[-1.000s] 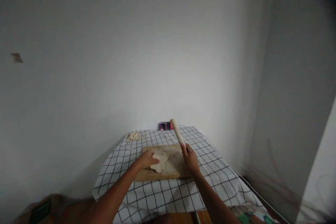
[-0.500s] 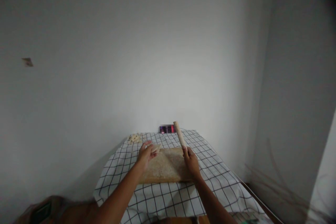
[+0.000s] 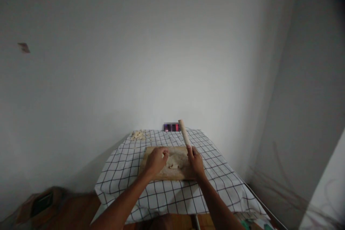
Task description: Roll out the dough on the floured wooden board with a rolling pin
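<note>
A slim wooden rolling pin points up and away from my right hand, whose fingers wrap round its near end. My left hand is over the left half of the wooden board, its fingers curled in a pinch at the edge of a thin, pale piece of dough. That dough lies on the floury board between my two hands. A bit of pale dough shows at the left fingertips; the exact grip is partly hidden.
A checked cloth covers the table. Several pale dough pieces form a pile at its far left. Against the wall stands a small dark, pixelated object. On the floor at left is a brown box.
My left hand has lowered the dough onto the board and turned over, fingers now curled at its edge. My right hand keeps the rolling pin raised. The view has tilted slightly.
</note>
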A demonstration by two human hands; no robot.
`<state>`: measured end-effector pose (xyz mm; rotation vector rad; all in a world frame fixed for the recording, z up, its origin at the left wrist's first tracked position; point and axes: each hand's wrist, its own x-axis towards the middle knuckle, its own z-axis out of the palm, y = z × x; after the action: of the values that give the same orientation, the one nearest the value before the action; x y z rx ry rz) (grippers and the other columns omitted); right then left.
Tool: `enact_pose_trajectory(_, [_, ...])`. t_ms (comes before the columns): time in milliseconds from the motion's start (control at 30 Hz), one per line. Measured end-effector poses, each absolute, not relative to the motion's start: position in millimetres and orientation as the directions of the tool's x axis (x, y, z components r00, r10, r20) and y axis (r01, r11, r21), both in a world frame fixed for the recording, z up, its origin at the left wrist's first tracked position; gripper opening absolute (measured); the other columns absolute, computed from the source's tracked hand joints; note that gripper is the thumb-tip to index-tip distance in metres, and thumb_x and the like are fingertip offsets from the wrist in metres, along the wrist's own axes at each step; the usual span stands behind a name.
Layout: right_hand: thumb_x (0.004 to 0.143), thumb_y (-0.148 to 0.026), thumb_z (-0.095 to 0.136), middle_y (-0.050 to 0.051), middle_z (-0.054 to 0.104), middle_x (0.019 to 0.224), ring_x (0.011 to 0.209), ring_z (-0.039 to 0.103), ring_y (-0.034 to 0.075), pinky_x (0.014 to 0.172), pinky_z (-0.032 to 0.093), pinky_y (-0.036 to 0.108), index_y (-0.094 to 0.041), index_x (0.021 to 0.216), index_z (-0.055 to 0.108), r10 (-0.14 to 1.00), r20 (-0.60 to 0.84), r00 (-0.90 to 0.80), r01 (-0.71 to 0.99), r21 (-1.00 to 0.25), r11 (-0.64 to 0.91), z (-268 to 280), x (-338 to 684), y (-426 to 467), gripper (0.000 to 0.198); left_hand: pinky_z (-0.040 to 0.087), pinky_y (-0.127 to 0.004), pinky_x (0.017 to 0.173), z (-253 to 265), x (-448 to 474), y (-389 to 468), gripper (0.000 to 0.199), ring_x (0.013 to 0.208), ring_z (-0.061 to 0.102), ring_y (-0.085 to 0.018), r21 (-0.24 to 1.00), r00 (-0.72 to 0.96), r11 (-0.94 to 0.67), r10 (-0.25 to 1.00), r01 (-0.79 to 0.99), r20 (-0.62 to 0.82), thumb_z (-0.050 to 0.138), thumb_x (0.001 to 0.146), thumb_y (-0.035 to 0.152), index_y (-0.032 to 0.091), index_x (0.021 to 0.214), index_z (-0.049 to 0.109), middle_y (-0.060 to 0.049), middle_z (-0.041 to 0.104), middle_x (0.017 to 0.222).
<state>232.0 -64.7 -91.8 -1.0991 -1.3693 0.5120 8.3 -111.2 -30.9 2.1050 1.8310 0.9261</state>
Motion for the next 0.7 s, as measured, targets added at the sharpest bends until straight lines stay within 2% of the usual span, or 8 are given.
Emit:
enact_pose_trajectory(67, [0.103,-0.094,0.036,0.0,0.061,0.072,0.071,0.059,0.023,0.067,0.041,0.034,-0.028,0.085,0.059,0.836,0.513,0.195,0.299,-0.843,0.448,-90.9,232.2,-65.0,0.072,0.052,-0.043,0.118,-24.5,-12.7,-103.2,0.029,0.136,0.069,-0.033,0.425,-0.025,-0.129,0.941,0.896,0.337,0.071,0.101,0.029,0.02,0.126,0.083,-0.015,0.08,0.136])
enact_pose_trajectory(133, [0.104,-0.093,0.037,0.001,0.062,0.073,0.072,0.06,0.023,0.067,0.041,0.034,-0.027,0.085,0.061,0.835,0.512,0.2,0.305,-0.843,0.444,-89.5,232.4,-65.8,0.072,0.054,-0.043,0.114,-26.8,-27.3,-97.8,0.027,0.133,0.069,-0.035,0.41,-0.052,-0.065,0.962,0.91,0.268,0.075,0.1,0.038,0.017,0.116,0.083,-0.017,0.079,0.135])
enact_pose_trajectory(233, [0.104,-0.093,0.036,0.001,0.063,0.074,0.071,0.06,0.023,0.067,0.041,0.034,-0.027,0.086,0.061,0.835,0.513,0.199,0.304,-0.843,0.445,-87.8,232.8,-67.3,0.073,0.054,-0.041,0.109,-36.9,-33.1,-90.9,0.016,0.123,0.071,-0.032,0.48,0.022,-0.118,0.98,0.869,0.199,0.078,0.092,0.03,0.017,0.101,0.081,-0.014,0.082,0.124])
enact_pose_trajectory(333, [0.105,-0.092,0.036,0.0,0.061,0.073,0.07,0.058,0.023,0.066,0.041,0.033,-0.027,0.086,0.061,0.834,0.521,0.183,0.304,-0.837,0.456,-87.9,232.9,-68.2,0.072,0.057,-0.038,0.1,-40.5,-29.6,-81.1,0.016,0.111,0.075,-0.029,0.561,0.043,-0.136,0.984,0.816,0.176,0.073,0.088,0.02,0.016,0.102,0.08,-0.012,0.083,0.11])
enact_pose_trajectory(433, [0.105,-0.092,0.038,-0.001,0.059,0.072,0.069,0.057,0.022,0.064,0.04,0.032,-0.027,0.086,0.06,0.844,0.507,0.176,0.293,-0.845,0.446,-89.6,232.6,-67.8,0.071,0.059,-0.034,0.079,-35.0,-32.0,-70.6,0.017,0.086,0.077,-0.026,0.637,0.006,-0.071,0.995,0.768,0.104,0.068,0.092,0.026,0.016,0.1,0.08,-0.008,0.08,0.089])
enact_pose_trajectory(533, [0.104,-0.093,0.039,-0.001,0.06,0.073,0.069,0.057,0.022,0.063,0.041,0.032,-0.027,0.088,0.061,0.858,0.485,0.17,0.276,-0.859,0.431,-91.3,232.6,-66.8,0.071,0.052,-0.03,0.06,-28.6,-43.4,-66.3,0.019,0.065,0.07,-0.023,0.723,-0.041,0.083,0.996,0.685,-0.075,0.067,0.094,0.035,0.019,0.085,0.075,-0.005,0.069,0.067])
enact_pose_trajectory(633, [0.104,-0.092,0.039,0.0,0.062,0.074,0.07,0.059,0.022,0.063,0.042,0.032,-0.026,0.087,0.062,0.857,0.484,0.174,0.292,-0.857,0.425,-91.5,233.3,-66.3,0.072,0.048,-0.028,0.056,-25.7,-54.2,-69.5,0.018,0.064,0.07,-0.023,0.727,-0.062,0.187,0.979,0.661,-0.195,0.075,0.086,0.034,0.021,0.076,0.068,-0.005,0.067,0.063])
enact_pose_trajectory(700, [0.104,-0.092,0.039,0.001,0.062,0.074,0.071,0.059,0.023,0.063,0.042,0.032,-0.026,0.087,0.063,0.855,0.489,0.171,0.303,-0.852,0.427,-91.0,234.1,-66.7,0.072,0.051,-0.029,0.058,-24.1,-56.2,-72.6,0.016,0.069,0.073,-0.025,0.706,-0.079,0.22,0.971,0.673,-0.228,0.078,0.082,0.034,0.022,0.079,0.068,-0.005,0.068,0.065])
